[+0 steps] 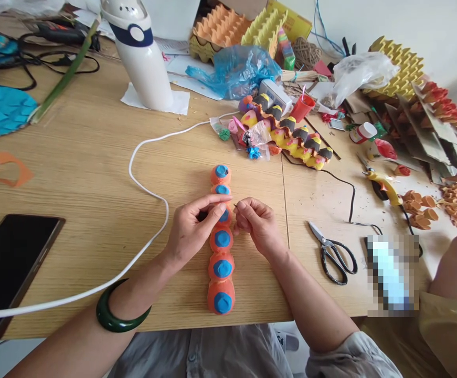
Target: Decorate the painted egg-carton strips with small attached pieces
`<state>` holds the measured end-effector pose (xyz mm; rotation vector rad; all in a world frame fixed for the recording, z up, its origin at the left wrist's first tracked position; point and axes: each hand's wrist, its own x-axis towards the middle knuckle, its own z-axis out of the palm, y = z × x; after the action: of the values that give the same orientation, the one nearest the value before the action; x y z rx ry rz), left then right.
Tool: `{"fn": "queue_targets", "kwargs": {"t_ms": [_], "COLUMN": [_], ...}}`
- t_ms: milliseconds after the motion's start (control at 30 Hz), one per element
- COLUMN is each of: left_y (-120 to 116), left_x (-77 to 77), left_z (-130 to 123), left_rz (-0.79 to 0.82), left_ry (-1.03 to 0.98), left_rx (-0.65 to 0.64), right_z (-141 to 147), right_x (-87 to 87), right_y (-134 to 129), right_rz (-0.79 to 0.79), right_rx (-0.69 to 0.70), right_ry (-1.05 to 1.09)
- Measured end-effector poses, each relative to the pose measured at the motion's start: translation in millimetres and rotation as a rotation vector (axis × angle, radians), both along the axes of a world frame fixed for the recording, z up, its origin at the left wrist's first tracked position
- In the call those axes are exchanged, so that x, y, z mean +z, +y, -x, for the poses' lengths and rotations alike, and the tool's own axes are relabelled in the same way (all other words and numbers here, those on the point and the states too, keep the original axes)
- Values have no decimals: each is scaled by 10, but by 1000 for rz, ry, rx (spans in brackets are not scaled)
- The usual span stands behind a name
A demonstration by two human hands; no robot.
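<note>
The wooden tabletop (94,173) is stretching out in front of the seated person, and a row of orange bumps (221,254) is lying lengthwise near its front edge. The left hand (197,223) is arching over the row's upper half, thumb and fingers bending close together; whether it is gripping anything, I can't tell. Just right of the row, the right hand (256,220) is curling in. Blue discs (223,269) are capping the bumps, and that right hand is pinching a tiny dark sliver (235,205).

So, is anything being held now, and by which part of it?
The right hand pinches a tiny dark piece; by which part is too small to tell. Whether the left hand grips the orange strip is unclear.
</note>
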<state>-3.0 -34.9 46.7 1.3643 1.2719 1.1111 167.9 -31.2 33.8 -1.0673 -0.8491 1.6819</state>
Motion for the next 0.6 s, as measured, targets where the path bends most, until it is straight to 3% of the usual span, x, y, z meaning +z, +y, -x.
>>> {"fn": "queue_targets", "kwargs": {"t_ms": [400, 600], "left_y": [6, -10], "left_x": [32, -6], "left_z": [-48, -25], "left_rz": [20, -35], "left_ry": [-51, -17], "left_rx": [-66, -8], "right_z": [16, 10], "right_x": [18, -25], "right_y": [-6, -2], "right_rz": [-8, -18], "right_rx": [50, 96], "right_ry": [-21, -27]}}
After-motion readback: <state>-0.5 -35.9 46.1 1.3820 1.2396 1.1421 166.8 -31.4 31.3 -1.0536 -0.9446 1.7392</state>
